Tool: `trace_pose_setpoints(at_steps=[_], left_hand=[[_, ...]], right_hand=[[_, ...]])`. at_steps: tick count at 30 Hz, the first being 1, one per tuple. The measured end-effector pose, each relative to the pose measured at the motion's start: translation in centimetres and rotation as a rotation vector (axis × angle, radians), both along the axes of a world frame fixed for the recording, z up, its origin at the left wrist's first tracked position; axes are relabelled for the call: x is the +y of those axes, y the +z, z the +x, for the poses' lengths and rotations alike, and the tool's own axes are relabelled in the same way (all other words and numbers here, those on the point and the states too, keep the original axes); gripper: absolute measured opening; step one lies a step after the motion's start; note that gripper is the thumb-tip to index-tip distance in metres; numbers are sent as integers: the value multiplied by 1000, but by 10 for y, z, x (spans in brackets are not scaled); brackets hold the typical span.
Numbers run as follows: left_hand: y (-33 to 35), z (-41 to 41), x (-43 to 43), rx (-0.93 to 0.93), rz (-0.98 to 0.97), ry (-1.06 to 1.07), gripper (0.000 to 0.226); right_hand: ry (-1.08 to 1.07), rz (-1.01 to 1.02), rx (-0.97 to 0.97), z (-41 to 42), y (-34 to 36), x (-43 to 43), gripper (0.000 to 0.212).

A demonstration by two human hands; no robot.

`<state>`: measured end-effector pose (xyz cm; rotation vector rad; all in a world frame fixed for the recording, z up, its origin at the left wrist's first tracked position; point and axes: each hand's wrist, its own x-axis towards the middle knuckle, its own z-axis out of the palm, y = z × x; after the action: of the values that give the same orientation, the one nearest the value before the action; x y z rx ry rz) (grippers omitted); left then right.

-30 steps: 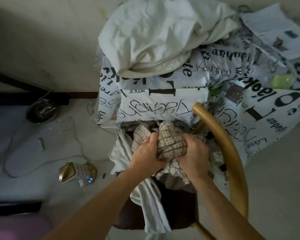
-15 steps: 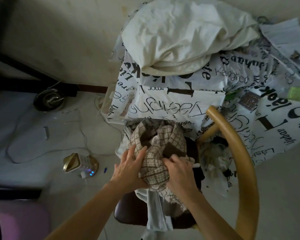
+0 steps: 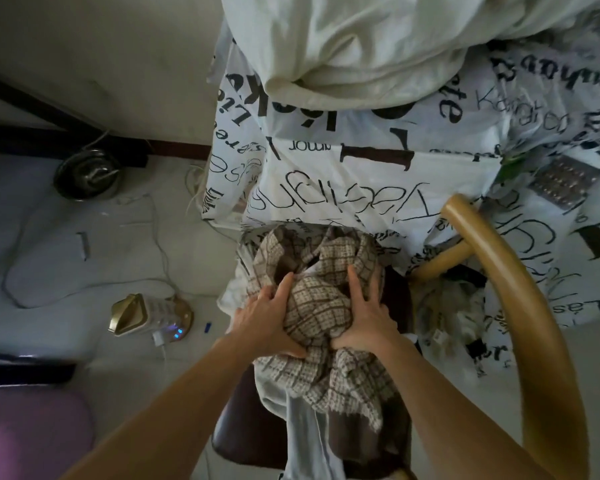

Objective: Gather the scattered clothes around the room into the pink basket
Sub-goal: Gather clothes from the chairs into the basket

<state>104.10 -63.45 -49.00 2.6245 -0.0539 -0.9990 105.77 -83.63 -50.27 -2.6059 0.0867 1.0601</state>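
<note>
The chair [image 3: 520, 306] holds the clothes on its seat, and what looks like the pink basket [image 3: 32, 431] sits on the floor to the chair's left. The checked cloth [image 3: 319, 306] is bunched over a white garment [image 3: 305, 434] trailing off the chair's front. The left hand [image 3: 271, 320] and right hand [image 3: 364, 320] cup the bundle, fingers spread, unclenched. It is probably soft, light and floppy, so scoop from beneath.
</note>
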Motion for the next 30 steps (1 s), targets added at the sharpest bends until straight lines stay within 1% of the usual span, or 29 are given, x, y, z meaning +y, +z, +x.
trace_pose_setpoints(at_steps=[2,4,6,7,8,10,14,16,18,20,21,23,24,25,28,30], left_hand=[[-4,-2,-10,-59,-2,-33,119],[0,-6,-24,-119,2,-45,89],[10,-9,-36,-174,17,-46,62],[15,-10,-39,-200,23,-45,55],[22,-11,-41,-235,26,-46,51],[36,-13,-41,-315,14,-41,53],[70,-20,-36,-472,-57,-13,68],[87,-24,-28,-520,-161,25,74],[106,-26,-17,-515,-275,47,79],[127,-29,1,-579,-292,34,81],[137,-32,15,-646,-283,38,77],[151,-35,33,-757,-280,79,61],[161,-45,59,-816,-256,118,54],[167,-46,67,-861,-240,126,50],[191,-79,125,-971,-217,235,40],[201,-110,165,-1042,-202,323,38]], right_hand=[[24,-17,14,0,-5,-2,128],[25,-27,-34,-4,-4,-2,110],[42,-55,-211,-12,3,-3,83],[52,-81,-315,-18,8,-3,74],[64,-107,-409,-23,14,-2,71],[97,-128,-552,-33,27,-3,69],[119,-129,-838,-41,71,0,73],[153,-165,-937,-42,94,6,71],[173,-181,-1006,-43,118,17,65],[185,-167,-1052,-43,143,36,59],[189,-151,-1078,-43,158,50,58],[195,-120,-1125,-43,177,70,58],[228,-79,-1156,-47,192,96,59],[225,-46,-1167,-47,198,104,57],[281,56,-1232,-62,220,167,49],[342,134,-1265,-78,228,212,45]])
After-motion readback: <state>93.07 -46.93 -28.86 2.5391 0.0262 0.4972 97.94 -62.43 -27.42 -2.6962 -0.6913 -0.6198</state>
